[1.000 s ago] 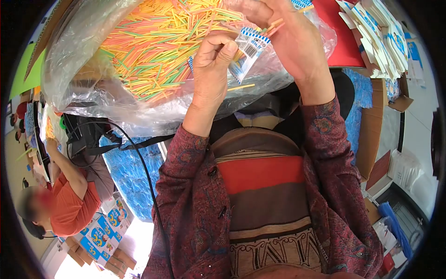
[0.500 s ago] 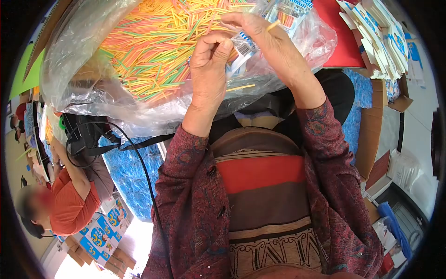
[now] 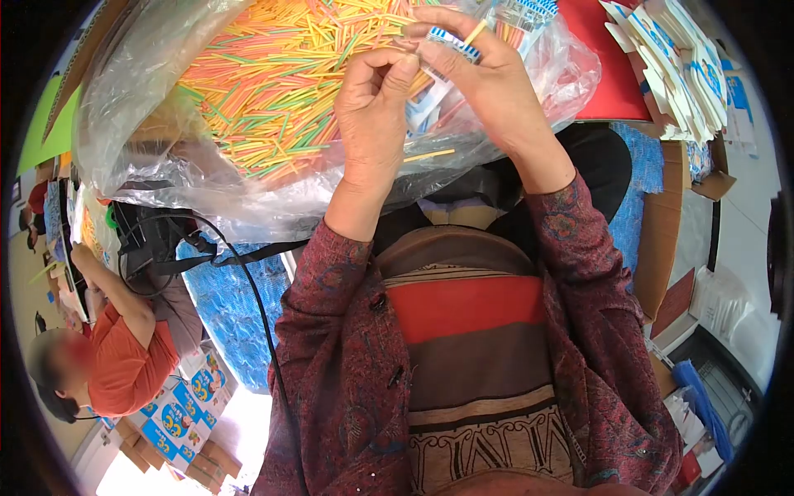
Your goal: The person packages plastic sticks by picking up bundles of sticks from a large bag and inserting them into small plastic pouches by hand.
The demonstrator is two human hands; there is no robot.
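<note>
A small clear packet with a blue-and-white striped edge and printed label (image 3: 423, 112) is between my hands. My left hand (image 3: 370, 116) pinches its near side, thumb against curled fingers. From the other side my right hand (image 3: 496, 91) grips the striped end, with a thin yellow stick (image 3: 475, 32) poking out between its fingers. Beneath both hands, a large clear plastic bag (image 3: 132, 107) holds a heap of thin yellow, pink and green sticks (image 3: 273, 91). Another printed packet (image 3: 521, 25) with coloured sticks inside lies beyond my right hand.
Stacked white-and-blue folded cartons (image 3: 678, 66) stand at the right by a red surface (image 3: 600, 58). A black cable (image 3: 256, 306) hangs on my left. A person in an orange shirt (image 3: 132, 364) sits at the left, near blue-and-white printed boxes (image 3: 178, 422).
My right hand has shifted slightly left and its fingers have closed over the packet's striped end. My left hand has risen a little, still pinching. The other person's arm has moved.
</note>
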